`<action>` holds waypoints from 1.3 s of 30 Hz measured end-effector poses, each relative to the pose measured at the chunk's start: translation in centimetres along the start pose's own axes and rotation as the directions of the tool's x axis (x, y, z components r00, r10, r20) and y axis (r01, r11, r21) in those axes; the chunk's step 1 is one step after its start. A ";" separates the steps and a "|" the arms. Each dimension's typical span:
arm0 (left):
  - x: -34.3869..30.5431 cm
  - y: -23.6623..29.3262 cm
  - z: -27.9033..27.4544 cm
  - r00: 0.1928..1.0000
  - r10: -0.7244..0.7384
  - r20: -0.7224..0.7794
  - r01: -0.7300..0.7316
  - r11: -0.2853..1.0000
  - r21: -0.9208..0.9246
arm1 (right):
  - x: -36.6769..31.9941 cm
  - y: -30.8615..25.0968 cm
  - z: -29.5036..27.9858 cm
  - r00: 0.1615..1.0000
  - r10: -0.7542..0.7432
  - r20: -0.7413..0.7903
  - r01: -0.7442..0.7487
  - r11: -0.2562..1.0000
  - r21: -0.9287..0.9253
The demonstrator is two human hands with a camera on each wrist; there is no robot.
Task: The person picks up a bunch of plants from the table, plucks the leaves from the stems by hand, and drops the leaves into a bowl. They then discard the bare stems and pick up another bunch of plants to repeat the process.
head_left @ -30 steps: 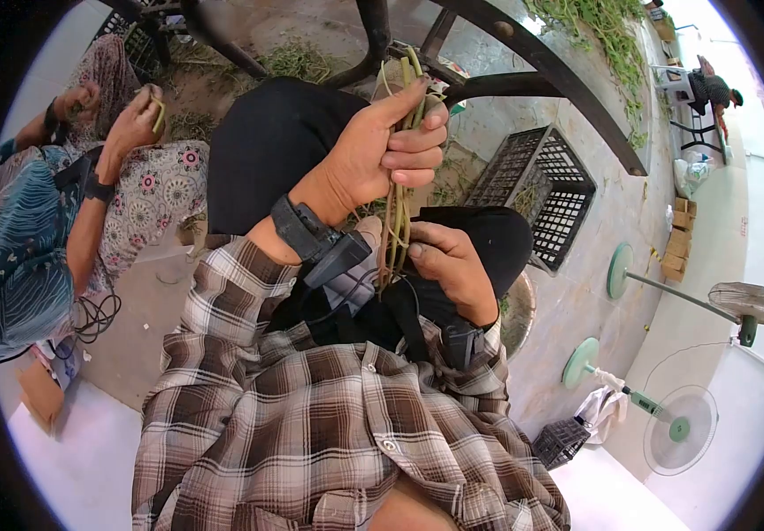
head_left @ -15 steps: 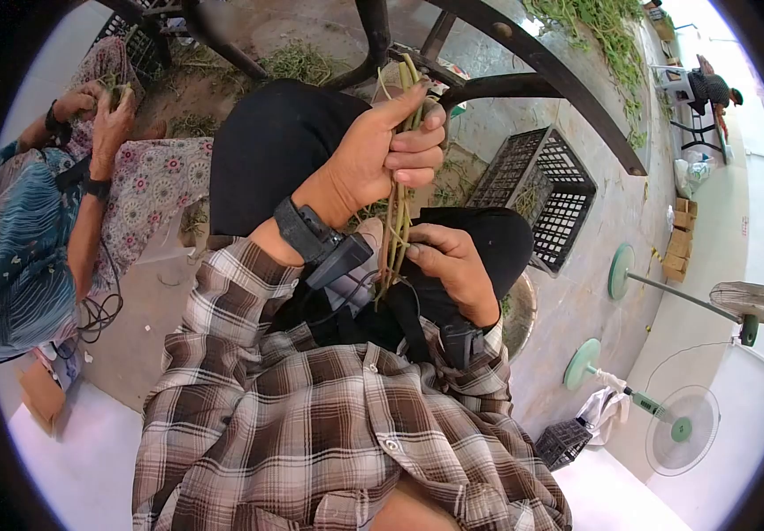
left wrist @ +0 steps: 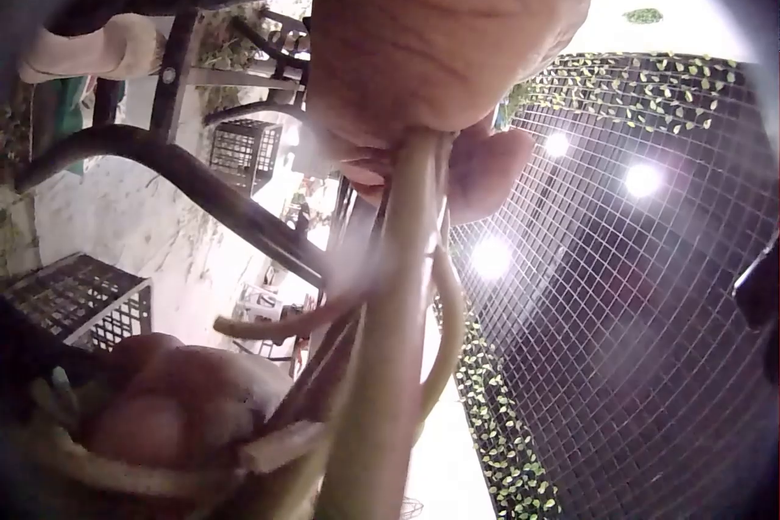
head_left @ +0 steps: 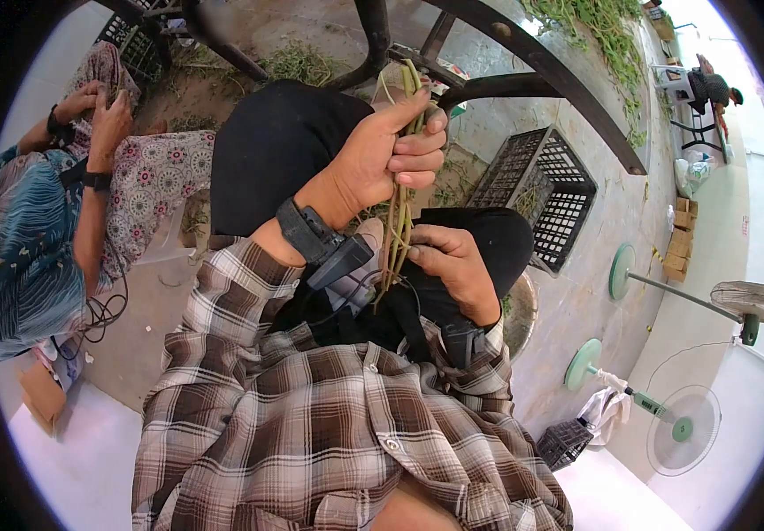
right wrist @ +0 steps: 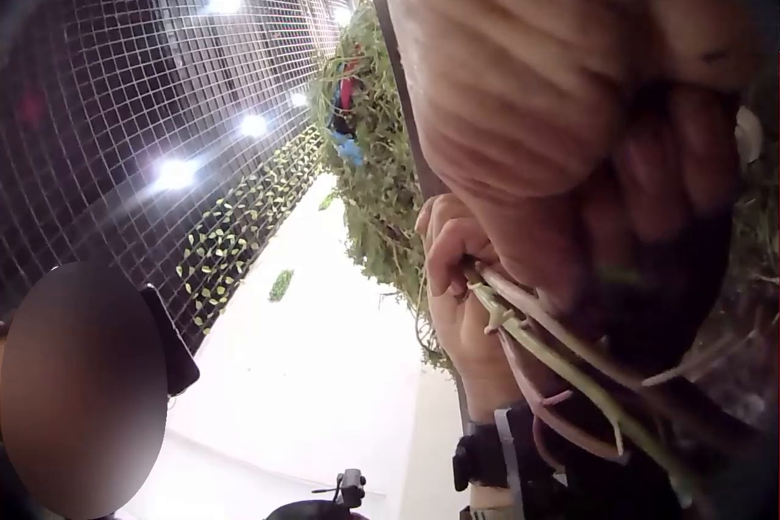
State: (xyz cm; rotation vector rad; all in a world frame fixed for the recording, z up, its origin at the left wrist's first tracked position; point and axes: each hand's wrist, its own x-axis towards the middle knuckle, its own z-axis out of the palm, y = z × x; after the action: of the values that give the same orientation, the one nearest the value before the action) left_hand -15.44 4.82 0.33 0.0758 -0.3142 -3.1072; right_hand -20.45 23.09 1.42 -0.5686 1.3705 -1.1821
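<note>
My left hand (head_left: 382, 150) is wrapped round the upper part of a bundle of long green and brownish plant stems (head_left: 397, 221), its thumb pointing up along them. Short cut ends stick out above the fist, and the lower ends hang over my lap. Lower down on the right, my right hand (head_left: 460, 265) pinches the side of the bundle between thumb and forefinger. One thick pale stem (left wrist: 388, 337) runs down from the fist in the left wrist view. In the right wrist view, several thin stems (right wrist: 549, 362) stretch between both hands; the right fingertips are in shadow.
A black chair frame (head_left: 541, 62) arches just beyond my hands. A black plastic crate (head_left: 532, 181) stands right of my knee, near a round basin (head_left: 522, 319). Green vines (head_left: 607, 44) lie on the floor behind. Another person (head_left: 54, 203) sits at left; fans (head_left: 683, 429) stand at right.
Both my hands keep their holds on the stems, with only slight shifts. The lower stem ends swing a little left. The seated person's hands have come together over the knee.
</note>
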 end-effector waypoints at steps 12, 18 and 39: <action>-0.2 -0.3 0.0 0.999 0.024 -0.040 -0.023 1.000 0.020 | 0.2 1.7 0.7 0.978 -0.131 -0.163 0.104 0.981 -0.162; -0.3 -0.5 0.1 0.997 0.017 -0.072 -0.016 1.000 0.021 | 0.6 3.7 0.9 0.971 0.072 -0.226 0.000 0.953 0.304; -0.1 -0.5 -0.3 0.962 0.133 -0.237 -0.099 0.984 0.148 | -0.1 2.5 0.0 0.957 -0.093 -0.275 0.216 0.861 0.460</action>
State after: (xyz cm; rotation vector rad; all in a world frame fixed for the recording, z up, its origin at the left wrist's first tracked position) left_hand -15.29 5.29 -0.05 0.4250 -0.4996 -2.9126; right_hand -19.65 24.06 -0.70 -0.1745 1.1740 -1.7092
